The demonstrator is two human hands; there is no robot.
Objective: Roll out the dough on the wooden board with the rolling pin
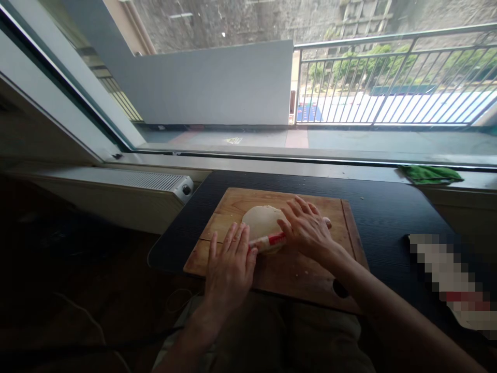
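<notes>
Dough [261, 220] lies flat on the wooden cutting board [306, 269], the rolling pin [267, 242] across its near part, the left hand [230, 264] and right hand [306, 225] pressing the pin's two ends with fingers extended above that board, which sits on the dark table [392, 217].

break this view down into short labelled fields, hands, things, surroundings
left hand: flat, on the near end of the rolling pin
right hand: over the pin's other end, fingers spread
dough: flattened, partly under the pin
board: wooden, under the dough
table: dark, under the board
cloth: green, by the window
radiator: white, left of the table
</notes>
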